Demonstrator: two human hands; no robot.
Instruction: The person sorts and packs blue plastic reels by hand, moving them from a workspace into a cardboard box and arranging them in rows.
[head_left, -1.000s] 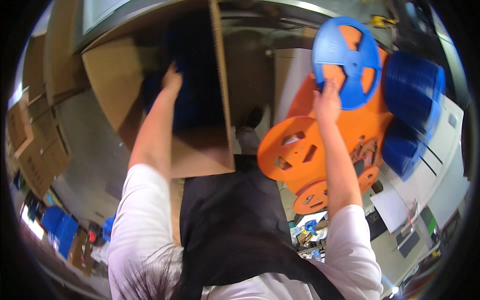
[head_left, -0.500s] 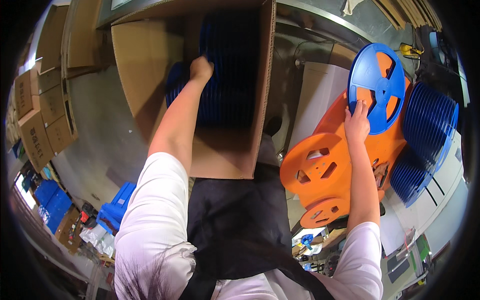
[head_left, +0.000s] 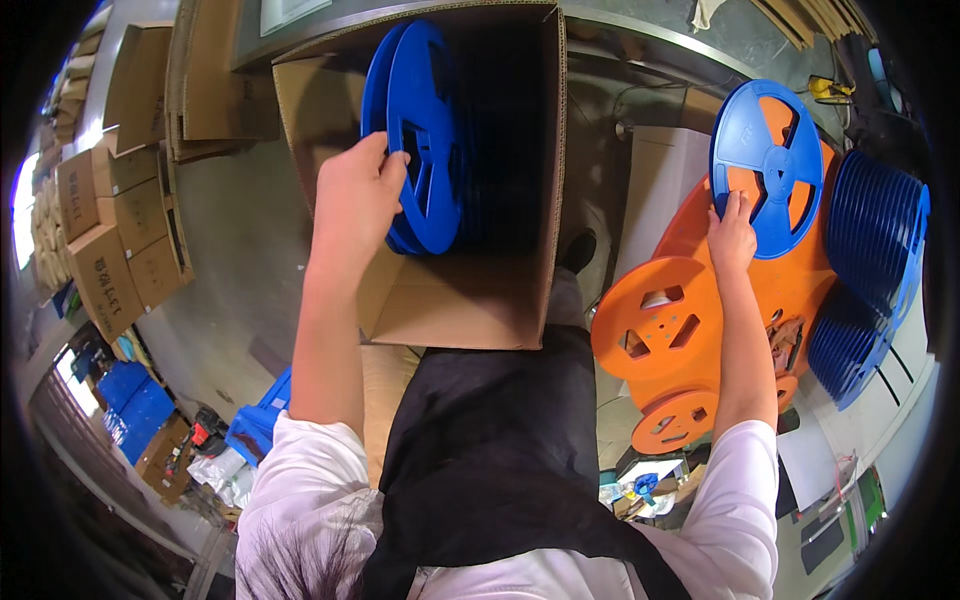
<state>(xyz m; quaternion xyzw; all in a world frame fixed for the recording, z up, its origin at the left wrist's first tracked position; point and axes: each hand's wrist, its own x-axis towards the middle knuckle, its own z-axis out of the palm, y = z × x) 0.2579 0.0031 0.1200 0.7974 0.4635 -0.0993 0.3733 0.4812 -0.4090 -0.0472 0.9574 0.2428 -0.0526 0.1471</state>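
Near the left side of an open cardboard box (head_left: 440, 310), my left hand (head_left: 358, 200) is closed around the edge of a blue plastic reel (head_left: 408, 95) with cut-out windows. A second blue reel sits right behind it. Other dark blue reels are in shadow deeper in the box. On the right, my right hand (head_left: 733, 240) grips the lower left of another blue reel (head_left: 735, 140), its fingers at a window. That reel stands in front of an orange machine body (head_left: 690, 235).
Two orange discs (head_left: 617, 310) with windows are at the machine's near side. Stacked blue reels (head_left: 872, 215) stand at the far right on a pale surface. Cardboard cartons (head_left: 105, 280) are piled at the left. A blue bin (head_left: 262, 420) lies near my left elbow.
My left hand has come out from deep in the box toward me, bringing blue reels into the light at its left side. The right hand keeps its hold on its reel.
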